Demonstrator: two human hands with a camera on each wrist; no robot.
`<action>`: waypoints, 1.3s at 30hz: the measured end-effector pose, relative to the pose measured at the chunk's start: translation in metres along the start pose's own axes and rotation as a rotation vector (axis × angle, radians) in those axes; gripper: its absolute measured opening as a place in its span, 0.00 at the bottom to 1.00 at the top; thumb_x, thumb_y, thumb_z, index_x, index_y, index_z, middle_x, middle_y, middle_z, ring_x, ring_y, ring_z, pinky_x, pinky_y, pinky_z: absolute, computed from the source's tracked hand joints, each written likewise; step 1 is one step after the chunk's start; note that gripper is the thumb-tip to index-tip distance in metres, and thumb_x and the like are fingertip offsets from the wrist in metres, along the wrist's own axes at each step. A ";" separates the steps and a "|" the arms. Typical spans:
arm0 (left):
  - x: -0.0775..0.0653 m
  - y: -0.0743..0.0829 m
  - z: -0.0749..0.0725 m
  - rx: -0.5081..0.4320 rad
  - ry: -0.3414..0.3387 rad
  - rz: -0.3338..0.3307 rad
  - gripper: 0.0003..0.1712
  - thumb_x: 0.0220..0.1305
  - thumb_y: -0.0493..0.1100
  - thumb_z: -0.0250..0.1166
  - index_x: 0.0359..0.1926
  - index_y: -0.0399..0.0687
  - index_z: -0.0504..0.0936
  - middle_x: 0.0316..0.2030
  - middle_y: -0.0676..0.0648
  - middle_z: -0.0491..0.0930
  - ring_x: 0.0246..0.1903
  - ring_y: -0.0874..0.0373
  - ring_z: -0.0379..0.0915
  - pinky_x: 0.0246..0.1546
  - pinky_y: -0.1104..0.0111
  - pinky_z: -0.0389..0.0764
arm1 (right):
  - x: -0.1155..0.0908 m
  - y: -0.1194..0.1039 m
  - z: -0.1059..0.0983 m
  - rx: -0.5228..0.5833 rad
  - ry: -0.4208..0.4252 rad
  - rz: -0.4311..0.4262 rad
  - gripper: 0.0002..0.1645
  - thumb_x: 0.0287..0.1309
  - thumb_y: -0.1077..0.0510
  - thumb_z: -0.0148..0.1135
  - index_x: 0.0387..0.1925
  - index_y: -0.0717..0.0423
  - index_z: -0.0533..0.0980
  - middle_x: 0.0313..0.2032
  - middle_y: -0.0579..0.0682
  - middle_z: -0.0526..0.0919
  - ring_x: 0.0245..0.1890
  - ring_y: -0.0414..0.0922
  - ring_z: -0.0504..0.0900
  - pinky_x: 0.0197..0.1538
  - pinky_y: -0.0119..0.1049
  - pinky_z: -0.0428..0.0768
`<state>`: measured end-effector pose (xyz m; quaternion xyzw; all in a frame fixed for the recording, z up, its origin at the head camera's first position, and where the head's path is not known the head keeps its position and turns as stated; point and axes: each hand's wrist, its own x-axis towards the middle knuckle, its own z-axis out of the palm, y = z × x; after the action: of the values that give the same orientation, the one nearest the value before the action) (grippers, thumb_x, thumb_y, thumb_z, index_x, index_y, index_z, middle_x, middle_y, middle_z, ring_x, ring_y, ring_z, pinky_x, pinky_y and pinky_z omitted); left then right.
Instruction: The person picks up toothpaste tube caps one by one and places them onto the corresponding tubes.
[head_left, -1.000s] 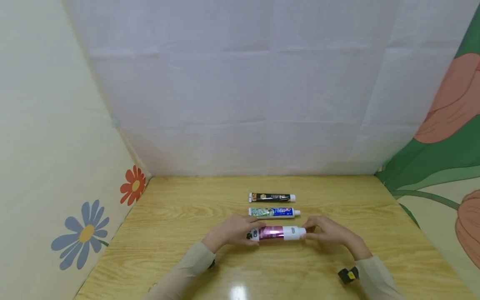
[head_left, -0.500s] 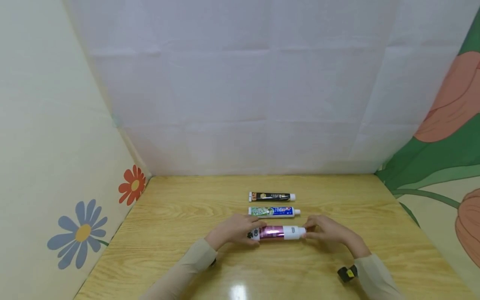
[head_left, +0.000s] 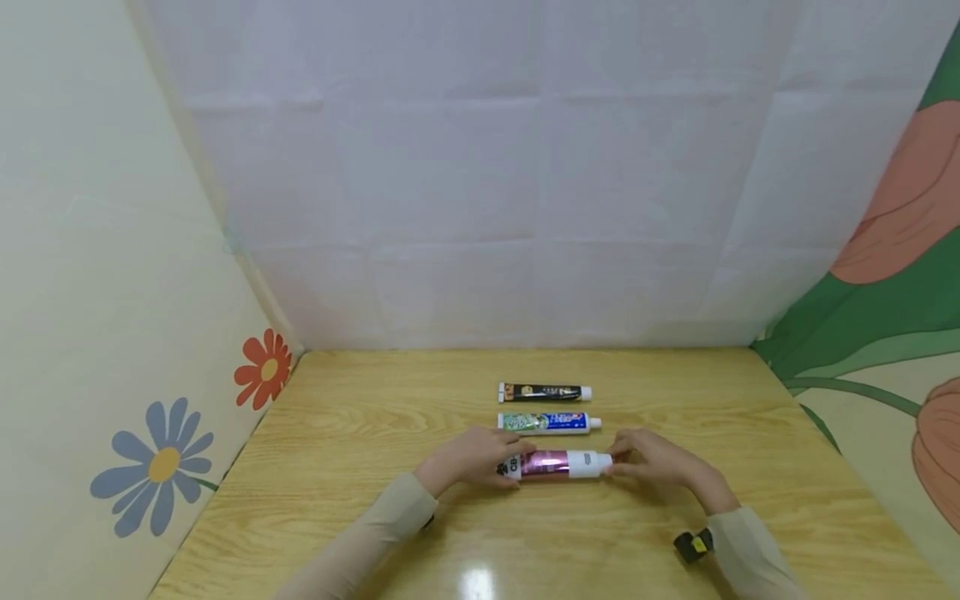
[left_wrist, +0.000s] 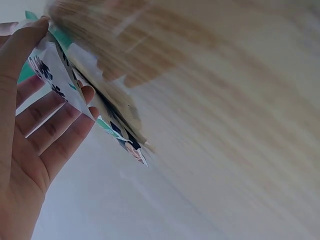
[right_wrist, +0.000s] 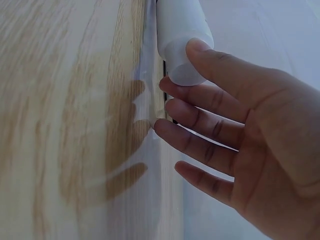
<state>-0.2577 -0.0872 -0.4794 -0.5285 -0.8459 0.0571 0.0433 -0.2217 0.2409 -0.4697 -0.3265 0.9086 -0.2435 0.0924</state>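
A pink and white toothpaste tube (head_left: 546, 464) lies on the wooden table, nearest of three tubes in a column. My left hand (head_left: 474, 458) holds its flat tail end from the left. In the left wrist view, the thumb lies over the white printed tail (left_wrist: 55, 75), with fingers on the other side. At the opposite end, my right hand (head_left: 660, 460) pinches the white cap (right_wrist: 182, 67) between thumb and index finger, the other fingers spread below. A green and blue toothpaste tube (head_left: 544, 423) lies just behind, and a black toothpaste tube (head_left: 545, 392) farther back. Both have white caps facing right.
The wooden table (head_left: 360, 400) meets a white cloth backdrop (head_left: 450, 208) at the rear. Walls painted with flowers (head_left: 165, 464) stand on either side. A small black device (head_left: 693, 547) sits at the right wrist.
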 end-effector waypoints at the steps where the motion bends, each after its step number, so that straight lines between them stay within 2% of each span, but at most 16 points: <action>1: 0.000 0.000 0.000 0.004 0.002 0.002 0.38 0.58 0.68 0.56 0.65 0.56 0.65 0.56 0.50 0.74 0.48 0.58 0.76 0.48 0.68 0.78 | 0.000 0.000 0.000 -0.002 -0.001 0.006 0.18 0.58 0.43 0.59 0.41 0.50 0.82 0.32 0.36 0.75 0.33 0.31 0.73 0.38 0.30 0.77; 7: 0.002 -0.001 0.002 0.019 -0.004 0.019 0.38 0.58 0.68 0.55 0.64 0.56 0.65 0.54 0.50 0.75 0.45 0.59 0.77 0.45 0.69 0.79 | 0.001 0.000 0.000 -0.012 -0.013 0.033 0.18 0.57 0.43 0.59 0.41 0.49 0.82 0.31 0.35 0.75 0.32 0.31 0.72 0.37 0.29 0.75; 12: 0.002 0.000 0.000 -0.006 -0.010 0.021 0.37 0.58 0.67 0.56 0.64 0.55 0.66 0.54 0.50 0.75 0.44 0.59 0.77 0.44 0.69 0.79 | 0.001 0.000 0.000 -0.009 -0.017 0.030 0.18 0.57 0.43 0.60 0.41 0.49 0.82 0.31 0.36 0.74 0.32 0.32 0.72 0.36 0.29 0.75; 24: 0.001 0.002 -0.003 -0.060 -0.051 -0.026 0.37 0.59 0.67 0.55 0.65 0.57 0.64 0.57 0.50 0.73 0.52 0.57 0.73 0.52 0.65 0.76 | 0.000 0.000 0.000 0.007 -0.006 0.041 0.17 0.55 0.42 0.61 0.39 0.48 0.80 0.32 0.37 0.76 0.32 0.33 0.74 0.37 0.29 0.76; 39: 0.001 0.000 0.001 -0.090 -0.040 -0.031 0.41 0.57 0.71 0.51 0.66 0.56 0.64 0.59 0.48 0.72 0.55 0.54 0.71 0.55 0.62 0.74 | 0.008 -0.003 -0.002 0.006 -0.017 0.057 0.22 0.53 0.41 0.63 0.42 0.52 0.79 0.34 0.39 0.79 0.34 0.36 0.76 0.39 0.31 0.77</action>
<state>-0.2581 -0.0866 -0.4806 -0.5156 -0.8564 0.0287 0.0035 -0.2266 0.2350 -0.4669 -0.3023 0.9159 -0.2410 0.1078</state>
